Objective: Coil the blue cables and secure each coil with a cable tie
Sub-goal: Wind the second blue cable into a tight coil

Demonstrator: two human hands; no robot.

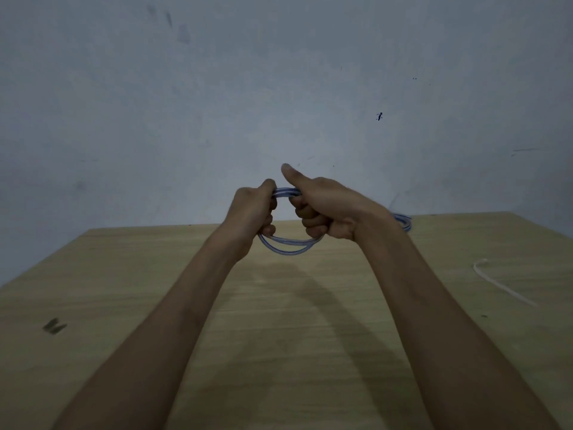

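Coil (288, 249): left hand (252, 211), right hand (325, 209) (fists)

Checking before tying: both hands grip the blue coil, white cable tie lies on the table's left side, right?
No: head view shows the cable tie on the table, right side. Left hand and right hand do grip the blue coil.

Plain room — wooden table (155, 305) against scuffed grey wall (279, 88).

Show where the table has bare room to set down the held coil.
Bare table lies left of the left forearm, and between both forearms. Crowded right: white cable tie, second blue cable.
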